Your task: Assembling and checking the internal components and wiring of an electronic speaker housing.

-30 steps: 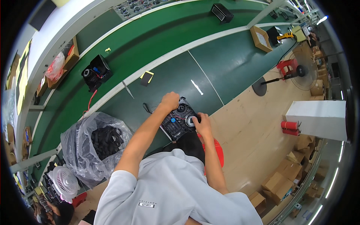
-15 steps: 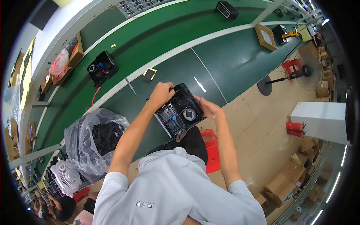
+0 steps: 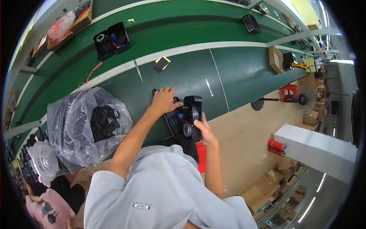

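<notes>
An opened black speaker housing [image 3: 195, 104] is in front of me at the bench's near edge, its two halves joined by thin red and blue wiring. My right hand [image 3: 206, 133] grips the right half, which is tilted up on its side with a round grey speaker driver [image 3: 187, 129] showing. Over the far end of the left half [image 3: 174, 123] lies my left hand [image 3: 164, 100], fingers bent down on it and thumb toward the other half. The left hand hides part of that half.
A clear plastic bag [image 3: 72, 126] with black parts stands at left. Beyond lie metal tweezers [image 3: 138, 70], black and yellow pads [image 3: 161, 65] and a white strip [image 3: 209, 87]. Another open speaker housing [image 3: 111, 41] sits on the green belt [image 3: 171, 28]. A fan [image 3: 302, 100] stands at right.
The right half of the housing has been tipped up on its side by my right hand. My left hand has shifted slightly over the left half. The view has turned.
</notes>
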`<state>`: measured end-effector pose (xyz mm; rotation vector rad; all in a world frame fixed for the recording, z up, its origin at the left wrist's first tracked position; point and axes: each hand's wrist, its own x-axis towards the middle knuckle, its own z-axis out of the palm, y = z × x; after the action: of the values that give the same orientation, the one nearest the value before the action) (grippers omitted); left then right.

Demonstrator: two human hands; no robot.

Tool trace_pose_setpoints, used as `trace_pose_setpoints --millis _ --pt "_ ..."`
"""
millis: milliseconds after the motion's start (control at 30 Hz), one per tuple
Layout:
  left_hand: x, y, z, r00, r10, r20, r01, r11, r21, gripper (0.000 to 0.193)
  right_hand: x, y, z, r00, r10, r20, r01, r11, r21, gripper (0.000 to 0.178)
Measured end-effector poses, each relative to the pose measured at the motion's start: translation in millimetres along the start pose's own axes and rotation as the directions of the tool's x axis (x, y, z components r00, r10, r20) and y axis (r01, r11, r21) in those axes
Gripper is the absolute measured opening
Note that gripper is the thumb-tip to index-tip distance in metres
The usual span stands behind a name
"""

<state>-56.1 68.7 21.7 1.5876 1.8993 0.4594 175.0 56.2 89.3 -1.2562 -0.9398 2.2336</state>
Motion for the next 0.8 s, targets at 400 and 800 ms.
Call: trace_pose_setpoints --millis 400,800 --pt "-6.9 2.1 14.2 0.995 0.030 0.099 -0.049 0.979 0.197 0.064 7.4 24.8 31.4 0.936 -0.238 -0.259 0.127 0.915 -0.382 0.080" --pt "-63.3 -18.0 -6.4 0.856 -0.217 -0.469 0.041 0.933 -0.357 0.039 21.1 49.1 34.5 0.866 -0.428 -0.257 0.087 0.635 -0.767 0.084"
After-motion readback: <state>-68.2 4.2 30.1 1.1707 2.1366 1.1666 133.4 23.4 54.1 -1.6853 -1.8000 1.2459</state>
